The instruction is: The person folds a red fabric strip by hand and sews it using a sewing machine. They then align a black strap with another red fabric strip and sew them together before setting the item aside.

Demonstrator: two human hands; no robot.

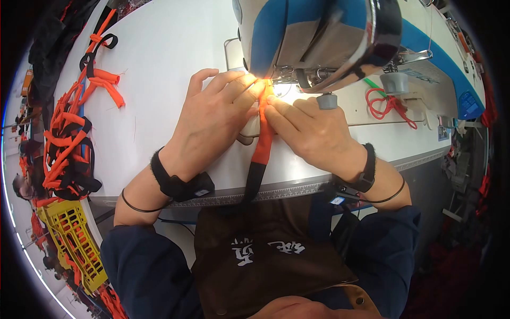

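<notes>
An orange strap (262,135) with a black end runs from under the lit head of the sewing machine (319,42) down over the table's front edge. My left hand (215,114) is on its left side, fingers closed on the strap close to the needle area. From the right, my right hand (313,130) pinches the same strap with thumb and forefinger, just below the machine head. Glare and my fingertips hide the exact spot where the strap meets the needle.
Bundled orange and black straps (69,143) hang along the table's left edge. Below them is a yellow plastic crate (74,239). Red-handled snips (390,109) lie on the machine bed at right. A ruler strip (287,191) lines the front edge of the white table (149,53).
</notes>
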